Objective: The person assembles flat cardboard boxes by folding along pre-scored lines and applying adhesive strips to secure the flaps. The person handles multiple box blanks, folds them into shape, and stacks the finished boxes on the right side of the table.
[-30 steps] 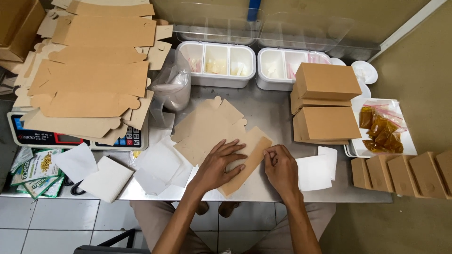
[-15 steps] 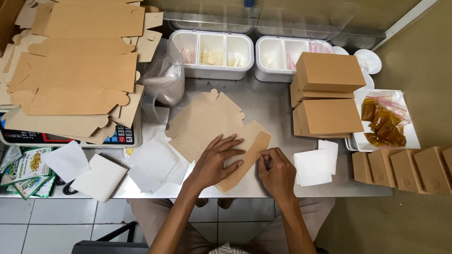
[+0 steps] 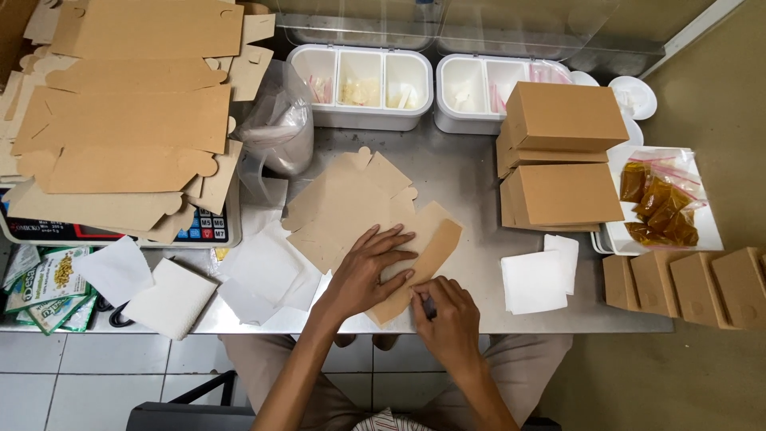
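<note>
A flat brown cardboard box blank (image 3: pixel 351 199) lies unfolded on the steel table (image 3: pixel 455 172), one long flap (image 3: pixel 431 251) folded over toward me. My left hand (image 3: pixel 369 270) presses flat on the blank with fingers spread across it. My right hand (image 3: pixel 448 317) sits at the near end of the flap, fingers curled and pinching its edge at the table's front.
A pile of flat box blanks (image 3: pixel 120 120) covers a scale at the left. Two white divided containers (image 3: pixel 361 84) stand at the back. Folded brown boxes (image 3: pixel 562 160) are stacked at the right, beside white paper sheets (image 3: pixel 535 279) and a tray of sauce packets (image 3: pixel 658 203).
My right hand has slid toward me and to the left along the flap, down to its near end. My left hand stays pressed on the blank.
</note>
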